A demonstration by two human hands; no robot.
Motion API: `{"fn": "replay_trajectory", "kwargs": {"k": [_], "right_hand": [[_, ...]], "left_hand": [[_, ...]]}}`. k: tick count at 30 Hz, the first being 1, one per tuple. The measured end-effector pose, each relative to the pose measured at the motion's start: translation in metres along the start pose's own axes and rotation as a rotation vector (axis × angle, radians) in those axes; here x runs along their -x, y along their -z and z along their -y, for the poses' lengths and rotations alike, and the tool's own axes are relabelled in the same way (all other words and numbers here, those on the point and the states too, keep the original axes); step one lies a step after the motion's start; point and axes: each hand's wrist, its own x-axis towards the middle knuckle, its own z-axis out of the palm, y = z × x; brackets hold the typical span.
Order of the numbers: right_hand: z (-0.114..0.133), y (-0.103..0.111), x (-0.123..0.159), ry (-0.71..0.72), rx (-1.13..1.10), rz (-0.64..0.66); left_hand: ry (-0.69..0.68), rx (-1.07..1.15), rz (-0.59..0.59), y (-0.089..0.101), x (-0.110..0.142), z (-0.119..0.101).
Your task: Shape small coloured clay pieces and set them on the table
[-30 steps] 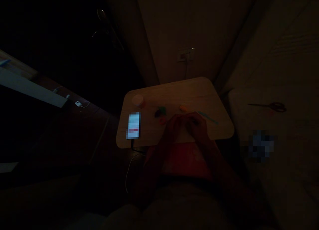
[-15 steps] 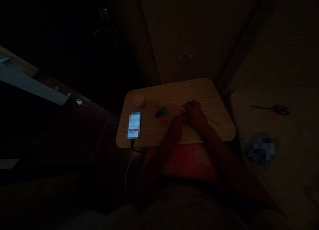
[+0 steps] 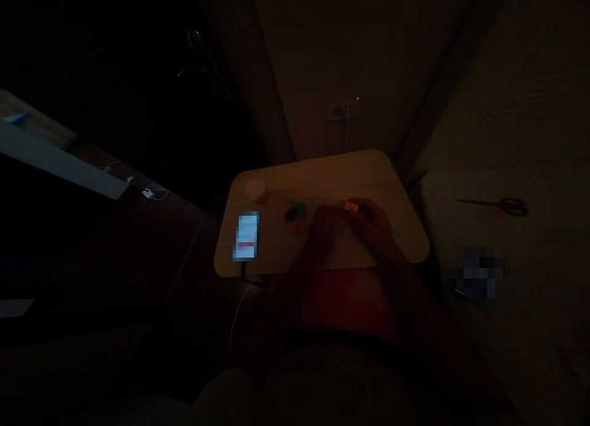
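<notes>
Working in near-dark over a wood-grained bench (image 3: 295, 180) with rounded corners. Off its right edge, a pale surface (image 3: 442, 229); below the near edge, a red surface (image 3: 345, 297), too dim to identify.

Both my forearms cross the near edge. My left hand (image 3: 324, 226) is over the middle of the bench, blurred; cannot tell whether its fingers are pressed together or holding anything. My right hand (image 3: 374, 222) is just beside it, toward the right edge, fingers pinching an orange piece at their tips, over the bench's middle and well in from every edge.

Scissors (image 3: 500, 206) lie on the pale surface, blades pointing toward the bench. A phone (image 3: 246, 236), screen lit but blurred out, lies by the left edge, near the near-left corner. A round tub (image 3: 255, 190) stands near the far-left corner.

Smaller items, left of my left hand: a green piece (image 3: 298, 208), a dark piece (image 3: 291, 214) close against it, a red ring (image 3: 298, 228) nearer the near edge. The orange piece (image 3: 351, 206) is small and lumpy, its shape unclear. Smallest: a blue-green scrap (image 3: 397, 233) showing beside my right wrist, toward the right edge.
</notes>
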Motion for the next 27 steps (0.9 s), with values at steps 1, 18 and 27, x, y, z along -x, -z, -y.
{"fn": "replay_trajectory", "kwargs": {"k": [1,18,27], "right_hand": [[-0.003,0.001,0.002,-0.031,-0.045,0.002],[-0.003,-0.001,0.008,-0.099,0.017,0.044],[0.001,-0.004,0.013,-0.069,-0.043,0.096]], "left_hand": [[0.017,-0.011,-0.007,-0.001,-0.005,0.003],[-0.116,0.039,0.024,0.0,-0.005,0.006],[0.028,0.134,-0.13,0.007,-0.006,-0.003]]}}
